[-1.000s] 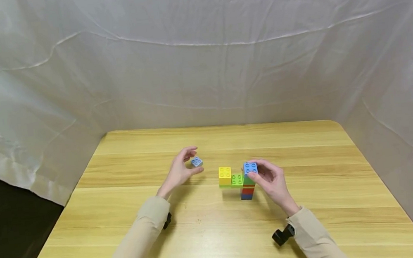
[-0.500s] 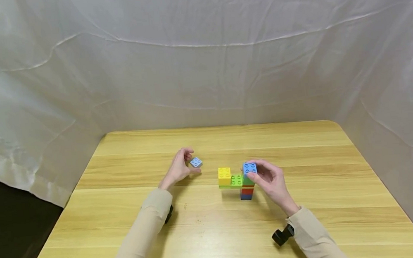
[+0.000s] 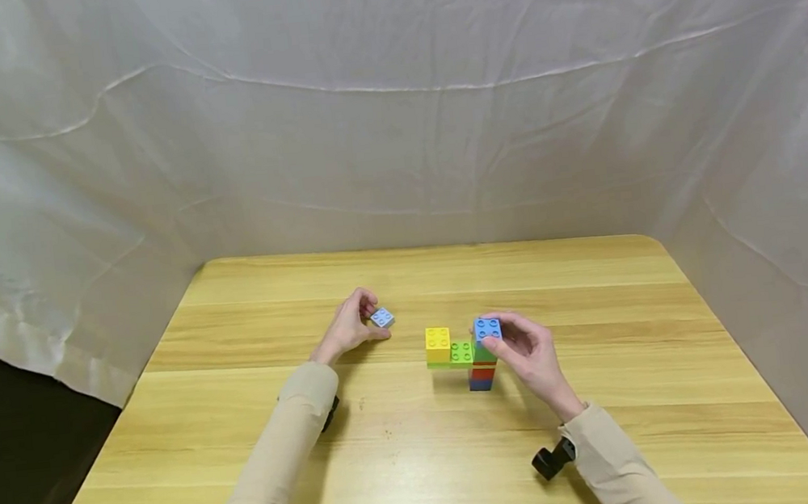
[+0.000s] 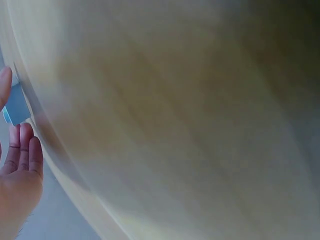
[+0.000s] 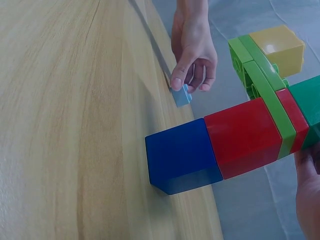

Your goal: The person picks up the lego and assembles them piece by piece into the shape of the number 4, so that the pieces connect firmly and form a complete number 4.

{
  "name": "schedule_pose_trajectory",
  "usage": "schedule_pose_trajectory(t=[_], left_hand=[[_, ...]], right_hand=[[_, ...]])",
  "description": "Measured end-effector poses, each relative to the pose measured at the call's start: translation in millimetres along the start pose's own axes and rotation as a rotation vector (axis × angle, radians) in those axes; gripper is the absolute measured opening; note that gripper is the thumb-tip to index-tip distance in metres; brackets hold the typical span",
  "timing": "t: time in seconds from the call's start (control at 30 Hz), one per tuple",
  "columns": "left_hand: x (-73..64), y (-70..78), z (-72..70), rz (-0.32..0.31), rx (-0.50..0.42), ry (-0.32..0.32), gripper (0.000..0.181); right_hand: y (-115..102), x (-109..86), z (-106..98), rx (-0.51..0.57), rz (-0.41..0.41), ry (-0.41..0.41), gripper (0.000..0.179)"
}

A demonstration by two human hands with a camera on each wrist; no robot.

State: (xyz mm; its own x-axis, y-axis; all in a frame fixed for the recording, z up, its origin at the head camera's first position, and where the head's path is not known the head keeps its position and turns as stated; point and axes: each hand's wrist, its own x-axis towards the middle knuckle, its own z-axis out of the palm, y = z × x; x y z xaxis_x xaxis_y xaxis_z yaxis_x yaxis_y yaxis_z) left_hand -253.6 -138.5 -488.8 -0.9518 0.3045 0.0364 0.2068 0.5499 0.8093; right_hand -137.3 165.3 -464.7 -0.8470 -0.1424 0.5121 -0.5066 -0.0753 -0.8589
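A light blue toy brick (image 3: 383, 317) lies on the table at the left. My left hand (image 3: 349, 328) holds it between thumb and fingers, also seen at the edge of the left wrist view. My right hand (image 3: 535, 355) grips the upper part of a toy brick tower, thumb on the near side of its blue top brick (image 3: 487, 328). Below come a green brick (image 5: 307, 105), red brick (image 5: 242, 137) and dark blue bottom brick (image 5: 182, 157). A lime green brick (image 3: 461, 352) juts left from the tower, with a yellow brick (image 3: 438, 344) on its end.
Both hands work over a wooden table (image 3: 424, 461). Pale cloth (image 3: 394, 147) hangs behind it and at the sides. A black wrist camera (image 3: 554, 459) sits at the right cuff. A dark area (image 3: 21, 451) lies beyond the left table edge.
My left hand has drawn back slightly, and its thumb and fingers have closed in around the light blue brick. My right hand and the tower stay nearly still.
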Motion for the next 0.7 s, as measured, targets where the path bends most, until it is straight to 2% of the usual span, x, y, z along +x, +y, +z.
schedule_pose_trajectory(t=[0.37,0.7], left_hand=[[-1.7,-1.8,-1.9,0.022,-0.023,0.011,0.054],[-8.0,4.5,-9.4,0.058,-0.120,-0.008,0.048]], right_hand=[[-0.8,0.2,0.7,-0.004,0.005,0.005,0.031],[-0.8,0.6,0.7,0.009,0.007,0.005,0.032]])
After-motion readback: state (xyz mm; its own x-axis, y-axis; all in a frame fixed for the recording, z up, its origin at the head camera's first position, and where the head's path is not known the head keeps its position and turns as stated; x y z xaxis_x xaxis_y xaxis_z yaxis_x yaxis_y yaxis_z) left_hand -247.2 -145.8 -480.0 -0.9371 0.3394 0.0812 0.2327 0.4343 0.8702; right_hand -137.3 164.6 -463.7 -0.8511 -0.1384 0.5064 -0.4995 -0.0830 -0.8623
